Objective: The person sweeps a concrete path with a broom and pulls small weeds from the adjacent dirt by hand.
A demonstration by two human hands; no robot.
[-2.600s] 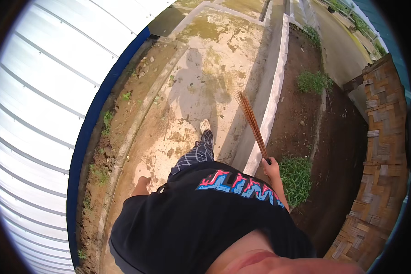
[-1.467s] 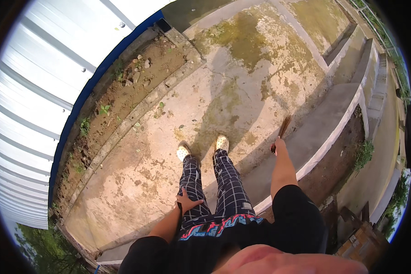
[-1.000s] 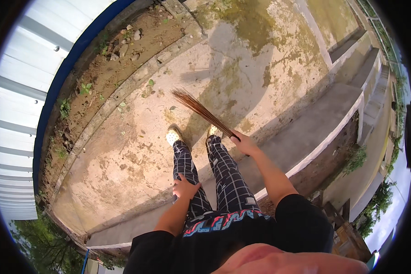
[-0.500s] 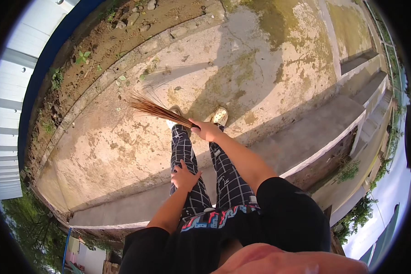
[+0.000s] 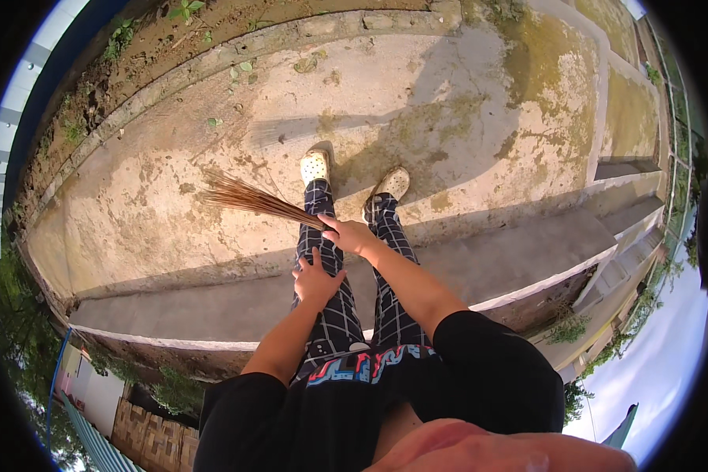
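Fingers (image 5: pixel 331 224) of the right hand (image 5: pixel 352 236) curl around a broom (image 5: pixel 279 208), its bristles (image 5: pixel 232 193) swung from right to left of the left shoe (image 5: pixel 315 167), over concrete (image 5: pixel 134 212); the left hand (image 5: pixel 317 282) splays on trousers (image 5: pixel 340 318) behind that shoe.

"What lined the upper left?"
"A pale ribbed metal wall (image 5: pixel 12 114), and beyond it a strip of brown soil (image 5: pixel 236 25) with a leafy green plant (image 5: pixel 120 38)."
"And the lower left?"
"A woven panel (image 5: pixel 153 434) beside a teal corrugated roof (image 5: pixel 94 440), near a thin blue pole (image 5: pixel 57 370)."
"Lower right?"
"Cloudy sky (image 5: pixel 653 346)."
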